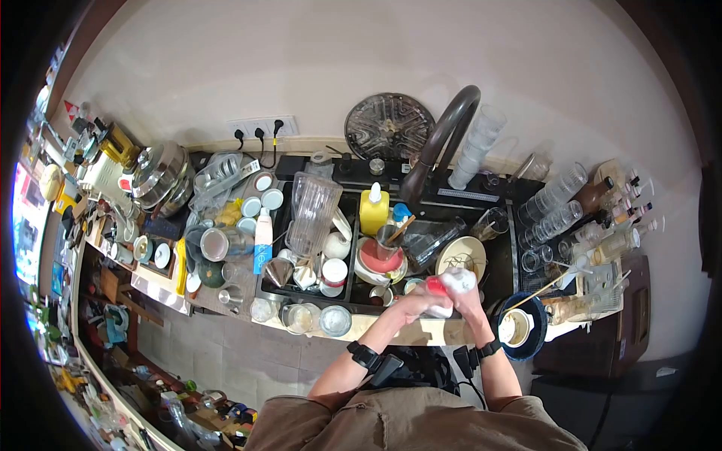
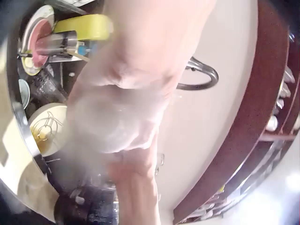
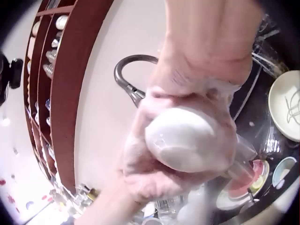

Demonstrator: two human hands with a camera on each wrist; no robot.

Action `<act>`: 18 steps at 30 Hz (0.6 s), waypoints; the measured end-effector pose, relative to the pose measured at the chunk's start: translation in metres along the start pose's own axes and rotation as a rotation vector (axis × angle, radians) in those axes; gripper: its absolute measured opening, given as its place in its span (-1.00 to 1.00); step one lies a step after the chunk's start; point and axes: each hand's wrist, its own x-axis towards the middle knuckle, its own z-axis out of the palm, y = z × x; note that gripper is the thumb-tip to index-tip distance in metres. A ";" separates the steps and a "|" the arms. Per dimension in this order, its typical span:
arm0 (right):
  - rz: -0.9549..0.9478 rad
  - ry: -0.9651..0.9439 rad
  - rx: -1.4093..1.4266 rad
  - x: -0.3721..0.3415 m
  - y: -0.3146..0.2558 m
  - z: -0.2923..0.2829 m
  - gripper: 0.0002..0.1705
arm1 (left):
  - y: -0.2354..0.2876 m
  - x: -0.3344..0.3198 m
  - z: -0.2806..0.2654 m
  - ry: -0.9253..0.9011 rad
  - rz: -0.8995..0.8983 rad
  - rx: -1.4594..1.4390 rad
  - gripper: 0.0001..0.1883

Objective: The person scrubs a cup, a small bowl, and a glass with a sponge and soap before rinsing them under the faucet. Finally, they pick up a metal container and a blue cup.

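My two hands meet over the front edge of the sink, foam on both. The right hand [image 1: 468, 297] curls round a smooth white rounded thing [image 3: 183, 140], like a small bowl or cup, wet with suds. My left hand [image 1: 421, 303] presses in from the other side, its fingers round a foamy red thing [image 1: 436, 286]; I cannot tell its kind. Behind the hands, a cream bowl [image 1: 462, 255] with a wire whisk inside stands in the sink. To its left a red dish [image 1: 380, 259] lies on stacked plates, with a metal cup [image 1: 389, 235] over it.
A dark tap [image 1: 451, 124] arches above the sink. A yellow pump bottle [image 1: 374, 214] stands on the divider. Stacked glasses [image 1: 553, 222] crowd the right side. At the front right is a blue basin [image 1: 538, 319] with a white pot inside. Jars [image 1: 335, 319] line the front ledge.
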 end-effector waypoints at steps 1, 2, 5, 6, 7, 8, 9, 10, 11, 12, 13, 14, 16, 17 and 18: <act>-0.067 -0.055 -0.157 -0.001 -0.010 0.002 -0.66 | -0.001 0.002 0.001 0.096 0.066 0.250 -0.44; 0.161 -0.028 -0.094 -0.004 -0.013 0.005 -0.62 | -0.003 0.001 0.003 0.145 0.051 0.380 -0.37; 0.168 -0.025 -0.055 -0.003 -0.010 0.008 -0.63 | -0.002 0.006 0.006 0.288 0.021 0.783 -0.14; 0.171 -0.007 -0.015 -0.003 0.002 0.007 -0.64 | 0.010 -0.005 0.018 0.373 0.034 0.809 -0.16; 0.176 0.010 -0.043 -0.002 0.010 0.007 -0.64 | -0.001 0.001 0.012 0.309 0.026 0.671 -0.24; 0.181 0.028 -0.071 -0.001 0.015 0.006 -0.65 | -0.019 0.015 0.001 0.244 0.020 0.532 -0.33; 0.187 0.047 -0.099 0.000 0.019 0.005 -0.65 | -0.030 0.023 -0.005 0.178 0.014 0.394 -0.41; 0.189 0.029 -0.083 0.000 0.020 0.003 -0.66 | 0.000 0.001 0.007 0.063 -0.075 0.193 -0.44; 0.162 0.086 0.055 0.000 0.027 0.005 -0.67 | -0.001 -0.001 0.002 -0.007 -0.132 -0.100 -0.46; 0.132 0.142 0.194 -0.001 0.032 0.010 -0.67 | -0.005 -0.001 -0.002 -0.078 -0.186 -0.391 -0.48; 0.101 0.199 0.332 -0.001 0.036 0.011 -0.68 | -0.009 0.002 -0.007 -0.149 -0.238 -0.682 -0.51; 0.108 0.174 0.318 -0.001 0.040 0.010 -0.68 | -0.015 0.005 -0.010 -0.150 -0.218 -0.709 -0.57; 0.129 0.125 0.292 -0.002 0.028 0.008 -0.67 | -0.011 0.001 -0.006 -0.122 -0.173 -0.539 -0.57; 0.139 0.098 0.278 -0.003 0.021 0.007 -0.67 | -0.009 -0.001 -0.004 -0.107 -0.149 -0.455 -0.57; 0.146 0.032 0.157 -0.001 0.012 0.006 -0.66 | -0.004 -0.002 -0.003 -0.060 -0.115 -0.179 -0.53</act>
